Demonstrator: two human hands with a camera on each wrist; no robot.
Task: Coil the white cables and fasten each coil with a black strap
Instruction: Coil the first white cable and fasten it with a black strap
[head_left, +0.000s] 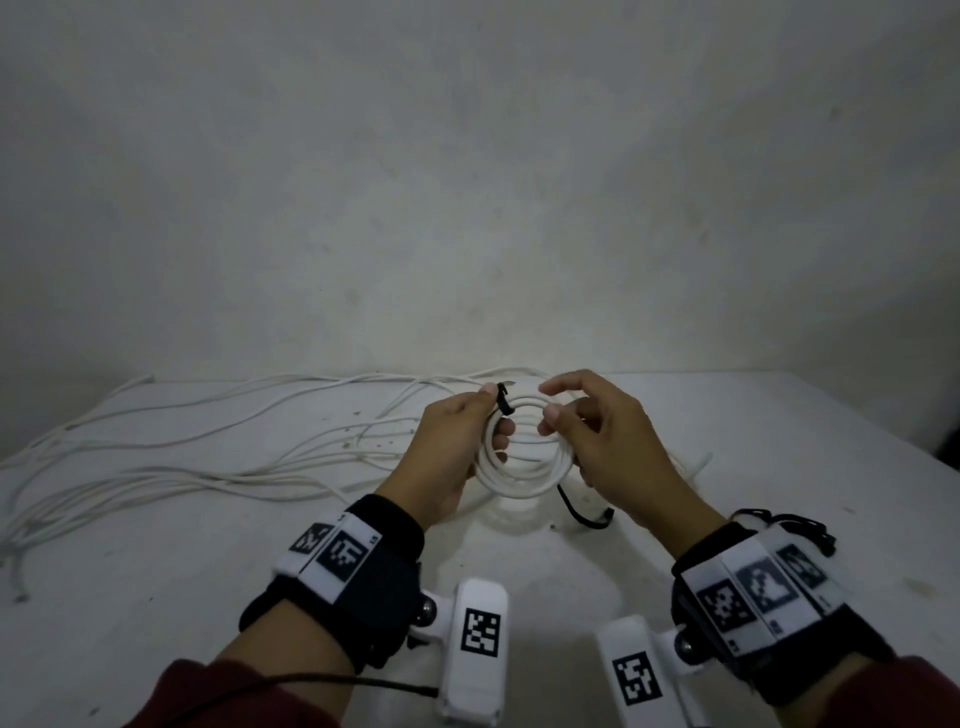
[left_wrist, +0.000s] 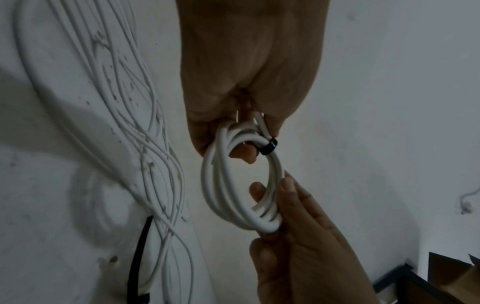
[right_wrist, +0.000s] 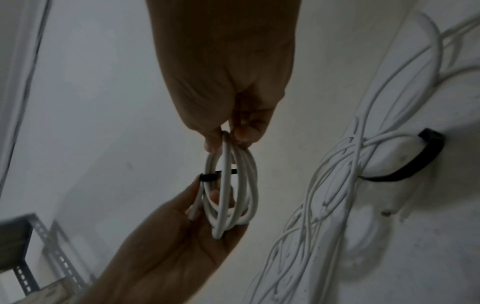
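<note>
A white cable coil (head_left: 524, 467) (left_wrist: 241, 195) (right_wrist: 233, 195) is held up over the white table (head_left: 779, 441) between both hands. My left hand (head_left: 470, 431) (left_wrist: 228, 133) (right_wrist: 182, 226) grips its left side, fingers through the ring. A black strap (head_left: 503, 399) (left_wrist: 269, 147) (right_wrist: 209, 177) is wrapped round the strands by the left thumb, one short end sticking out. My right hand (head_left: 582, 423) (right_wrist: 231, 131) (left_wrist: 291, 226) pinches the opposite side of the coil, with its index finger and thumb raised toward the strap.
Several loose white cables (head_left: 182, 457) (left_wrist: 135, 133) (right_wrist: 337, 185) trail across the table's left and back. A spare black strap (head_left: 582, 514) (left_wrist: 140, 257) (right_wrist: 415, 164) lies under the coil; more straps (head_left: 795, 525) lie by my right wrist. A metal shelf (right_wrist: 26, 257) stands beside the table.
</note>
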